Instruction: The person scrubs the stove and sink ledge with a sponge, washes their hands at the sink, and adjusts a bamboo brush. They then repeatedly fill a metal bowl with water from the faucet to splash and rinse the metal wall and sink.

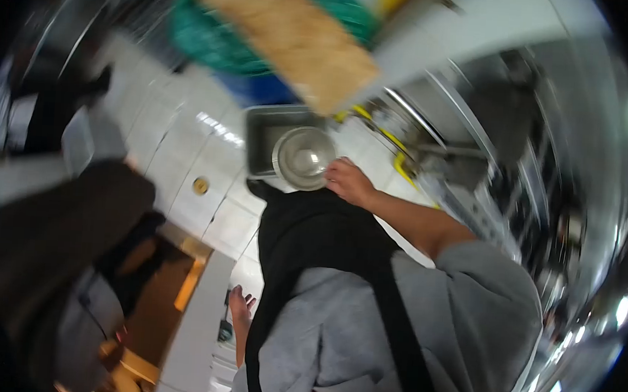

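My right hand [349, 182] has its fingers closed on the near right rim of a round, shiny bowl [305, 158]. Below the bowl, and partly covered by it, is a grey rectangular tub [260, 139]. My left hand [240, 302] hangs low beside the black apron, fingers apart, with nothing in it. The apron and grey shirt fill the lower middle of the view.
Beyond the tub are a tan board [302, 44] and green plastic bags [215, 43]. Metal racks [470, 119] run along the right. A person in dark clothing [61, 216] stands at left, near an open cardboard box [154, 287]. A round drain [200, 185] shows in the tiled floor.
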